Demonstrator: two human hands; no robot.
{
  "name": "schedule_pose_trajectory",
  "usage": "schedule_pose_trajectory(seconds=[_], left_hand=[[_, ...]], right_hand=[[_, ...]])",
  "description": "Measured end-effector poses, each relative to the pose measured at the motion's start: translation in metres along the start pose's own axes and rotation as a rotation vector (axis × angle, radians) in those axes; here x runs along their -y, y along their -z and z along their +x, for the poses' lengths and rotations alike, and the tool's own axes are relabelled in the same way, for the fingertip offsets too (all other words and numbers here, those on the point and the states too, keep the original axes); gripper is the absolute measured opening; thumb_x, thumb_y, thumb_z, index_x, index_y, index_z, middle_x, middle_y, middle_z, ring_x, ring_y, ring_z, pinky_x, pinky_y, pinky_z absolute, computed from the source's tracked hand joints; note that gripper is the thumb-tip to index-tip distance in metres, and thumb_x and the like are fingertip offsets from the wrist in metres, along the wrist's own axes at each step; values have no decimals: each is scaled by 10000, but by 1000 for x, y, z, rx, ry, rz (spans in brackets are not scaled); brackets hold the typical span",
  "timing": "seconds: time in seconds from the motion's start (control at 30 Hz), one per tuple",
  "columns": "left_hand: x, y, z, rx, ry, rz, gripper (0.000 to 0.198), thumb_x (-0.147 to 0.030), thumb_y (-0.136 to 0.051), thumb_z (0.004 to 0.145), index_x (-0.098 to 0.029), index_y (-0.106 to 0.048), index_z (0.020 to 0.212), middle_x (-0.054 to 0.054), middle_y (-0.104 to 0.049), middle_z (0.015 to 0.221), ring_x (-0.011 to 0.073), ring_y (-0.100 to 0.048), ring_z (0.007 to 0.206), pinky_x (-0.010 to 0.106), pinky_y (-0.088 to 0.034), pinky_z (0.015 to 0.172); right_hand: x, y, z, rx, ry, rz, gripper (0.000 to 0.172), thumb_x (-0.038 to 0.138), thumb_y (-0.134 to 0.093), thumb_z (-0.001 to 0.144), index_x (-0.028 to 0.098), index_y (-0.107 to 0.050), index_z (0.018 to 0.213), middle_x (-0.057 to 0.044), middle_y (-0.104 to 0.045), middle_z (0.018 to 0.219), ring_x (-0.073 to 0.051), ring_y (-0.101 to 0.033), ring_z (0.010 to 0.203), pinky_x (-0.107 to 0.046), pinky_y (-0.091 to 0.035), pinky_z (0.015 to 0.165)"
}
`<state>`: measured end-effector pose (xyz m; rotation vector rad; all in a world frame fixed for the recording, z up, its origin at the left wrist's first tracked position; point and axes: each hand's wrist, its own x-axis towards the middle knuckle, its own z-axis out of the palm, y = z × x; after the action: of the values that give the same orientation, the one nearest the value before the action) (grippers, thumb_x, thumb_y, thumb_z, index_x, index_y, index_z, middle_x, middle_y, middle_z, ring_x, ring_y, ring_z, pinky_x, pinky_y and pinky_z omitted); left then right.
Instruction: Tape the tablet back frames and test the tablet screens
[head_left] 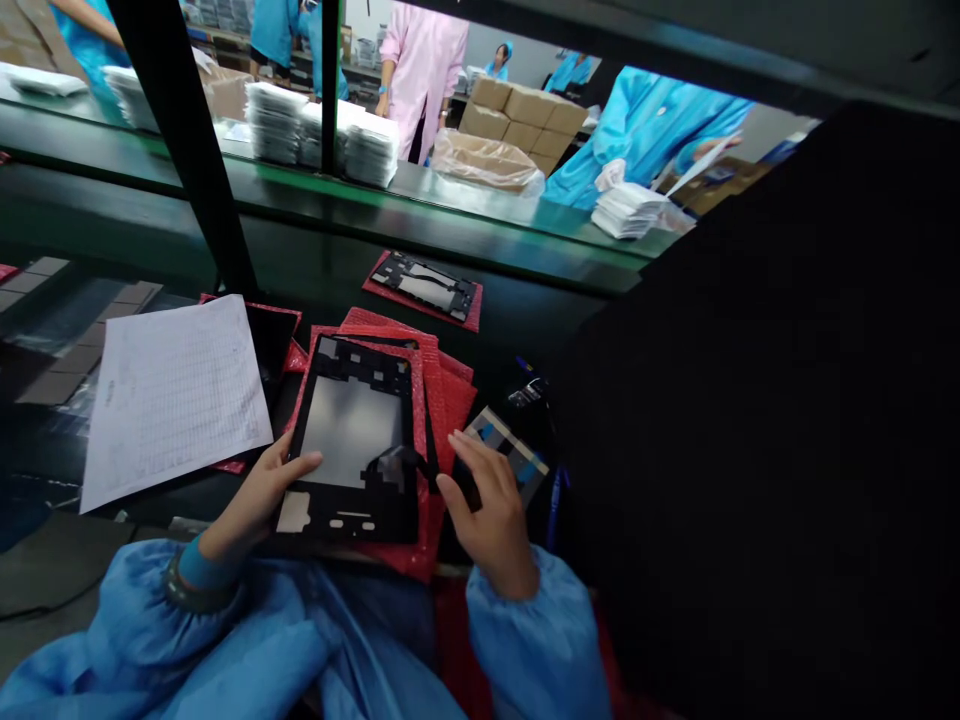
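A black tablet screen panel (354, 425) with a silvery back plate lies face down on red bubble-wrap pouches (448, 400). A dark flex cable (397, 458) crosses its lower right part. My left hand (266, 485) grips the panel's lower left edge, thumb on top and the other fingers hidden beneath. Just off the right edge is my right hand (487, 500), its fingers apart and nothing visible in them. Beside that hand lies a flat part (514, 450) with tan and blue strips, partly covered by the fingers.
A printed sheet (176, 395) lies at left over another dark panel (270, 340). Farther back, a similar panel (426, 287) rests on red wrap. A blue pen (555, 508) is at right, beside a large black surface (750, 450). Beyond a green ledge (450, 200), people work among stacked packets (277, 122).
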<state>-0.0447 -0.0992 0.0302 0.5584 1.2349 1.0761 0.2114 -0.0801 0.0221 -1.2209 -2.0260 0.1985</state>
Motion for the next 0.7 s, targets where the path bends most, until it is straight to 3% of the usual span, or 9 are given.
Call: schedule_pose_trajectory(seconds=[0.13, 0.27, 0.37, 0.5, 0.7], left_hand=[[0, 2, 3, 14, -7, -2, 572, -297, -749, 683, -169, -555, 1206, 56, -745, 961, 225, -710, 788, 272, -552, 671], [-1, 4, 6, 13, 23, 8, 596, -285, -764, 665, -168, -555, 1211, 68, -748, 963, 241, -714, 776, 276, -552, 638], [0, 5, 7, 10, 44, 20, 610, -288, -771, 656, -169, -558, 1215, 74, -749, 961, 250, -717, 768, 279, -555, 624], [1, 8, 8, 22, 61, 16, 653, -298, -773, 663, -204, -525, 1261, 71, -745, 984, 254, -720, 758, 299, -569, 627], [1, 9, 10, 31, 59, 45, 638, -299, -762, 682, -210, -517, 1265, 66, -744, 991, 250, -721, 750, 289, -573, 605]], right_hand=[[-30, -10, -8, 235, -155, 135, 243, 364, -564, 867, 233, -634, 1059, -94, -624, 1121, -227, -597, 1065, -428, -497, 923], [-37, -15, -11, 284, -240, 258, 152, 368, -613, 825, 218, -633, 817, -72, -643, 968, -208, -626, 932, -372, -520, 833], [-37, -6, -7, 329, -327, 323, 170, 378, -608, 823, 213, -643, 834, -34, -653, 796, -178, -628, 758, -320, -525, 713], [-41, 6, -5, 458, -390, 469, 232, 367, -527, 861, 187, -648, 944, -22, -695, 749, -135, -627, 612, -265, -525, 599], [-44, 5, -6, 450, -393, 520, 231, 290, -511, 824, 173, -668, 946, -45, -708, 762, -149, -662, 658, -270, -548, 611]])
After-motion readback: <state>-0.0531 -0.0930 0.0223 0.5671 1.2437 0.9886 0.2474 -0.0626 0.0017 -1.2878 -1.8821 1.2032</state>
